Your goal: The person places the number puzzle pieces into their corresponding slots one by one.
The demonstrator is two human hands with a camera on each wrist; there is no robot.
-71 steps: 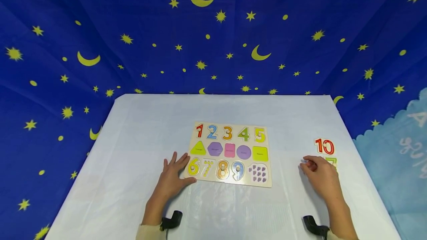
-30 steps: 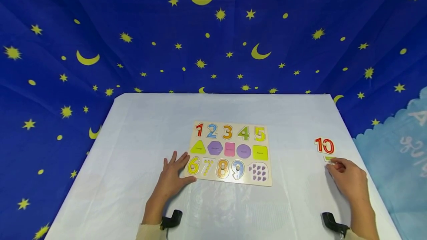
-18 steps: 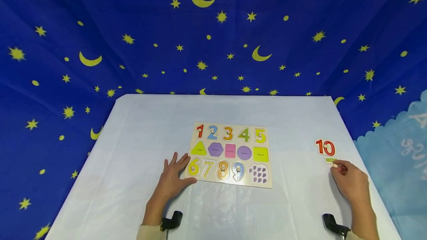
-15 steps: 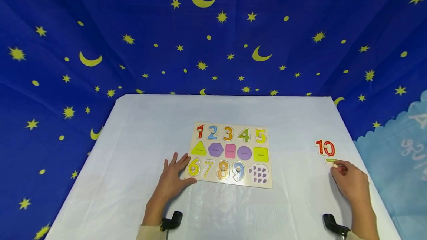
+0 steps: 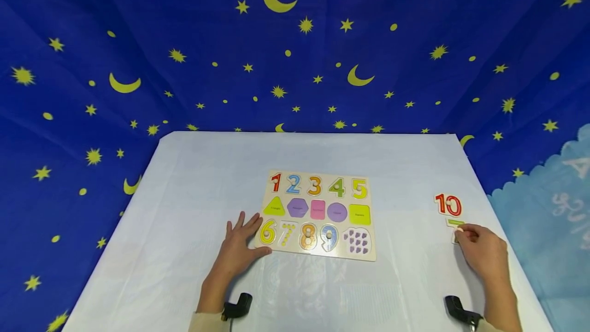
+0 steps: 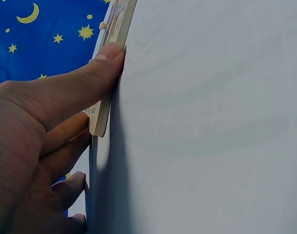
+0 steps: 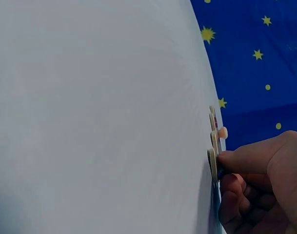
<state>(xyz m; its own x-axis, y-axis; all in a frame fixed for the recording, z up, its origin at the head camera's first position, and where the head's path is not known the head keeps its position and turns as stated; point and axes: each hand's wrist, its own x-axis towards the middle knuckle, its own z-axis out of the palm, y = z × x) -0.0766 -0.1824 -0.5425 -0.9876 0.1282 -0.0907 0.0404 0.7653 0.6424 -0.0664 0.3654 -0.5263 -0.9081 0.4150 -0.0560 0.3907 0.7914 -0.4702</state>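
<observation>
A wooden number-and-shape puzzle board (image 5: 318, 214) lies mid-surface (image 5: 184, 209) on the white cloth. The left hand (image 5: 239, 250) rests at its near left corner. Far right lies a red "10" piece (image 5: 448, 204), with a green "7" piece (image 5: 455, 223) just before it under the right hand (image 5: 481, 255).

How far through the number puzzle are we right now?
Mostly done: the puzzle board holds its shapes and every number except 7 and 10. In hand: the right hand pinches the green 7 piece on the table, while the left hand steadies the board's corner. Left: the empty 7 slot, and the 10 piece for the dotted slot.
</observation>
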